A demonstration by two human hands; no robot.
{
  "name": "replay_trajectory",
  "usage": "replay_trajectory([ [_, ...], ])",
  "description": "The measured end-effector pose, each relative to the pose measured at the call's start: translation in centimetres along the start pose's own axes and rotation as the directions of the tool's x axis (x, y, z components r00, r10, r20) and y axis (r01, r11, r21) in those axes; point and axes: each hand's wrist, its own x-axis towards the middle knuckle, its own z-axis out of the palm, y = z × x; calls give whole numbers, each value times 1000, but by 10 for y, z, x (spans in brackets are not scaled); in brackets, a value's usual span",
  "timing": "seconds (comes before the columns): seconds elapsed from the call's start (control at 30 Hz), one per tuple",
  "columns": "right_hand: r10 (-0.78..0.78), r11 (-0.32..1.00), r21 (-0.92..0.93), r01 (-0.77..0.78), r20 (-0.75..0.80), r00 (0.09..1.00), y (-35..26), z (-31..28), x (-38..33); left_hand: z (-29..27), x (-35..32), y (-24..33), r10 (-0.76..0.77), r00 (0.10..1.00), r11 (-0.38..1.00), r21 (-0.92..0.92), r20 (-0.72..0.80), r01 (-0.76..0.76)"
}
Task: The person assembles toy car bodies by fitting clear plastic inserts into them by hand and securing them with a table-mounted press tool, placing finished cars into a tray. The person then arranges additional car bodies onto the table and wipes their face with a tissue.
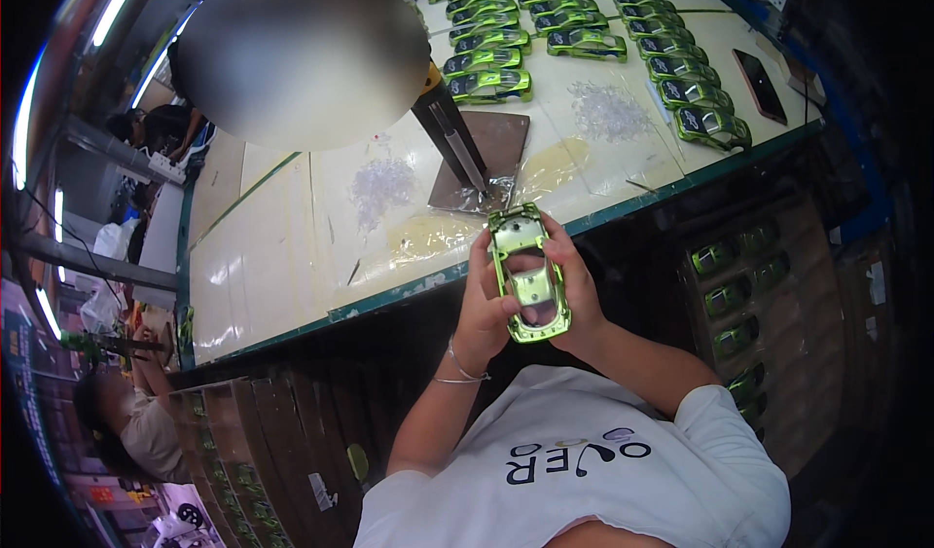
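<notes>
A shiny green toy car body shell is held up in front of me, just off the table's near edge. Its hollow inner side faces up, and its window openings show through. My left hand grips its left side, thumb on the shell's edge. Around the right side, the fingers of my right hand are wrapped. Just beyond the shell, the tip of a dark upright tool meets a brown board with crinkled clear film on it. A blurred patch hides the tool's upper part.
Rows of green car shells stand at the table's far side. Heaps of small clear plastic pieces lie on both sides of the board. A phone rests at the right. Below are cartons of shells; another person is at the left.
</notes>
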Motion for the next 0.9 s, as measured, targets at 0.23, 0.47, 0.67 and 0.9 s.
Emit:
replay_trajectory([
  [0.23, -10, 999, -32, 11, 53, 999, -9, 18, 15, 0, 16, 19, 49, 999, 999, 7, 6, -49],
  [0.47, -6, 1000, 6, 5, 83, 996, -16, 25, 16, 5, 20, 29, 10, 1000, 1000, -17, 30, -10],
  [0.67, -4, 999, 43, 1, 67, 998, -21, 33, 9, 8, 18, 28, 54, 999, 998, -13, 1, -54],
  [0.9, 3, 998, 56, -8, 97, 995, -20, 36, 7, 18, 12, 38, 1, 1000, 1000, 3, 9, -1],
])
